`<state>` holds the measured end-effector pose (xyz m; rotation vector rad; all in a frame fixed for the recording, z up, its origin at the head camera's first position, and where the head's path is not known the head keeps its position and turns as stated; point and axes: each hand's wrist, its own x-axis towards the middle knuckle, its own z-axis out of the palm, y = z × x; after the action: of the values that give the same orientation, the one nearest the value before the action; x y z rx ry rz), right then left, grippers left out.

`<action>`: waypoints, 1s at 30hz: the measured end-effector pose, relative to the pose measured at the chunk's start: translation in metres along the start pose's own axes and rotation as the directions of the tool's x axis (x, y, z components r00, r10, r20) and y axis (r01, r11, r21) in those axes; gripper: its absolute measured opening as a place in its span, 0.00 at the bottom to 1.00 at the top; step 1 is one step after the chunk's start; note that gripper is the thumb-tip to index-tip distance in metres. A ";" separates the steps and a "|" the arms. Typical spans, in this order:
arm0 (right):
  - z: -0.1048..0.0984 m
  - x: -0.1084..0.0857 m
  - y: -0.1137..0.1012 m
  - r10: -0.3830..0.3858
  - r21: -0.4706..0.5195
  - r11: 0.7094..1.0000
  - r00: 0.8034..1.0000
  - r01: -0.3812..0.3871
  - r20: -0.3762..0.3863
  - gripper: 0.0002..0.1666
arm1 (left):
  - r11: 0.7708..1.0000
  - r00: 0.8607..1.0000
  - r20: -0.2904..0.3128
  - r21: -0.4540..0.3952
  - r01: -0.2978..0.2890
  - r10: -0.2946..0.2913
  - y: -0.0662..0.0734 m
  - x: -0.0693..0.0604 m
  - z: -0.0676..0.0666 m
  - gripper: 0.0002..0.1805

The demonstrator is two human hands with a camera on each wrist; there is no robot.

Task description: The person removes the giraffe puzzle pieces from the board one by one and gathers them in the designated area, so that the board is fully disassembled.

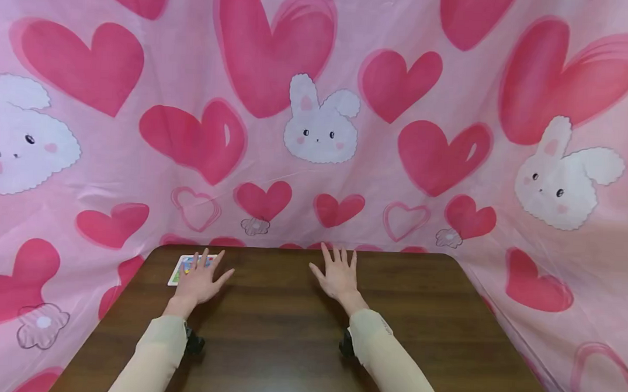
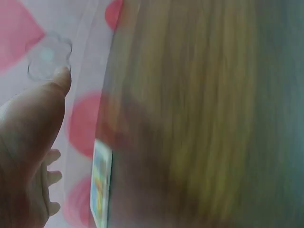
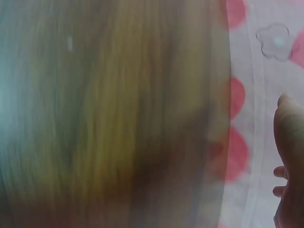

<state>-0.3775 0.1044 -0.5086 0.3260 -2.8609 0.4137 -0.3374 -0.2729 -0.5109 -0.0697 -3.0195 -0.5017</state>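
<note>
Left hand [image 1: 198,284] is spread by the picture board [image 2: 100,185] at the far left of the table [image 1: 266,322], right hand [image 1: 339,278] spread too, both holding nothing. Looks pre-grab imo; lifting it would call for pinching its edge.

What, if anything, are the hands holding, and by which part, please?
Nothing is held: the left hand and right hand are both spread, and neither grips the flat, white-edged, rectangular picture panel.
</note>
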 end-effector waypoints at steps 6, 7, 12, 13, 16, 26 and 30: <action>0.013 -0.004 -0.024 -0.046 0.047 0.998 0.999 0.045 0.019 0.46 | 0.998 0.998 0.008 0.012 0.060 -0.060 -0.040 -0.012 -0.007 0.49; 0.016 -0.005 -0.027 -0.051 0.063 0.997 0.998 0.049 0.027 0.46 | 0.998 0.998 0.012 0.013 0.065 -0.065 -0.046 -0.014 -0.008 0.49; 0.027 -0.007 -0.044 -0.075 0.108 0.992 0.995 0.068 0.068 0.46 | 0.999 0.999 0.007 0.017 0.045 -0.045 -0.070 -0.018 -0.010 0.48; 0.029 -0.006 -0.048 -0.079 0.112 0.991 0.994 0.070 0.075 0.46 | 0.999 0.999 0.003 0.022 0.035 -0.035 -0.075 -0.018 -0.010 0.48; 0.031 -0.006 -0.060 -0.096 0.102 0.991 0.991 0.086 0.098 0.46 | 0.999 1.000 -0.004 0.039 0.012 -0.012 -0.087 -0.019 -0.012 0.48; 0.036 0.000 -0.085 -0.113 0.114 0.989 0.984 0.098 0.138 0.47 | 0.998 0.999 0.044 0.060 -0.025 0.022 -0.101 -0.010 -0.015 0.49; 0.037 -0.002 -0.089 -0.114 0.078 0.992 0.977 0.101 0.178 0.46 | 0.997 0.998 0.060 0.077 -0.028 0.023 -0.101 -0.008 -0.009 0.48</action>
<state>-0.3605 0.0103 -0.5216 0.5562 -2.9924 0.4851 -0.3349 -0.3712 -0.5351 -0.1200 -3.0879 -0.3869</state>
